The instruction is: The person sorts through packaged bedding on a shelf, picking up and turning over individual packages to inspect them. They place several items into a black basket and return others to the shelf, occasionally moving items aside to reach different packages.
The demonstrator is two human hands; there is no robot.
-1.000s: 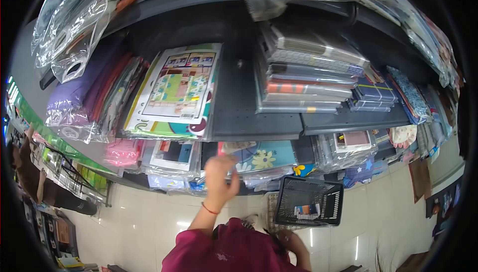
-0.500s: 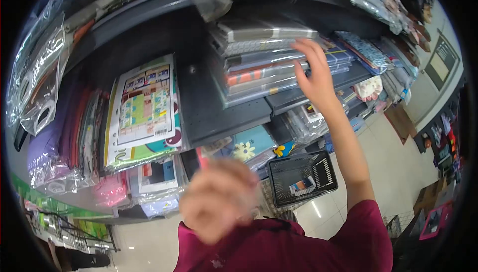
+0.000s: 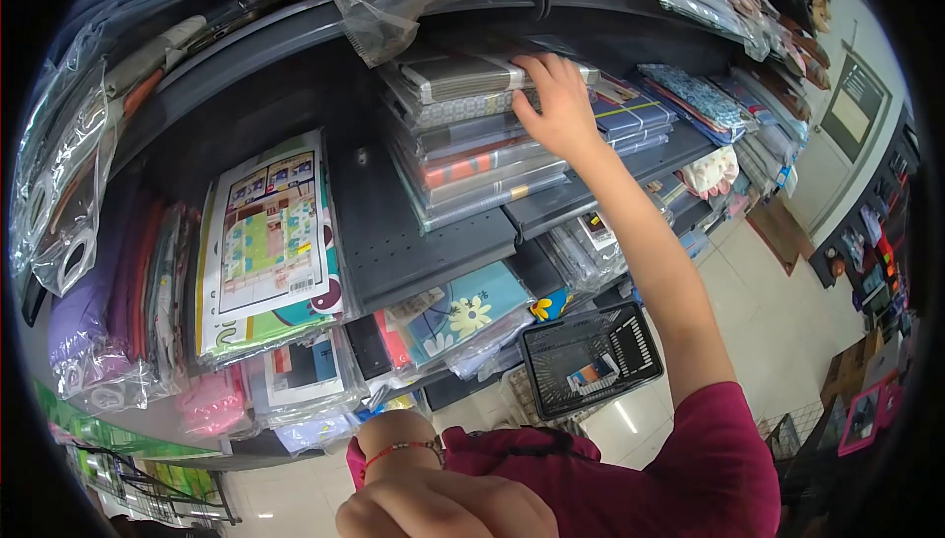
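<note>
My right hand (image 3: 559,105) reaches onto a stack of folded cloths in clear plastic (image 3: 482,164) on the dark shelf. Its fingers lie spread over the top grey package (image 3: 458,75), with the thumb apart at the front edge. The packages below show grey, orange-patterned and blue cloth. My left hand (image 3: 448,508) is close to the camera at the bottom edge, a red beaded bracelet (image 3: 399,449) around its wrist. Its fingertips are cut off by the frame, and I cannot see anything held.
A black shopping basket (image 3: 591,405) with a small packet inside stands on the floor below. Left of the stack lies a packaged cloth with a printed sheet (image 3: 271,228). Folded blue packages (image 3: 635,120) sit to the right. Plastic-wrapped goods hang over the upper shelf edge (image 3: 379,11).
My right hand has moved from the stack's right side onto its top package. My left hand, blurred before, has dropped lower and nearer the bottom edge. The view has shifted slightly.
</note>
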